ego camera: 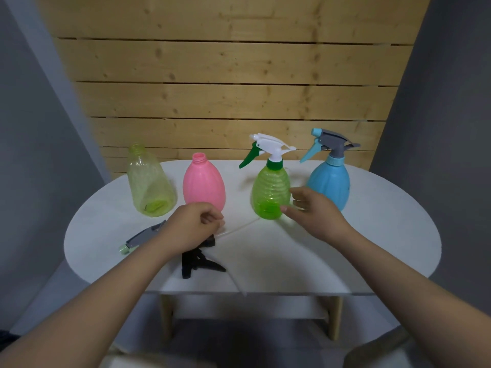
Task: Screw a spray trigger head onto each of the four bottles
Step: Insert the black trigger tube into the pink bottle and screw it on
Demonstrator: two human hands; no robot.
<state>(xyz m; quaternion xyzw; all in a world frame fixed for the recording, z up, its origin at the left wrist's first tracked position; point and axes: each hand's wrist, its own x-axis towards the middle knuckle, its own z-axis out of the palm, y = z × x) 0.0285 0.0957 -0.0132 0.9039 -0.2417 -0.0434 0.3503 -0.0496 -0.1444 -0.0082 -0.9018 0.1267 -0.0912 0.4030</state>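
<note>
Four bottles stand in a row on the white oval table [372,235]. The yellow-green bottle [148,181] and the pink bottle [204,181] have bare necks. The green bottle [269,192] carries a white and green trigger head [268,147]. The blue bottle [329,181] carries a grey and blue trigger head [329,144]. A black trigger head [198,260] and a grey and pale green one [139,239] lie on the table. My left hand [194,227] hovers over the black head's top, fingers curled. My right hand [313,211] is just right of the green bottle, fingers apart.
A thin white dip tube [239,227] lies across the table from the black head toward the green bottle. A wooden slat wall [228,75] stands behind the table. The table's wooden legs [166,314] show below its front edge.
</note>
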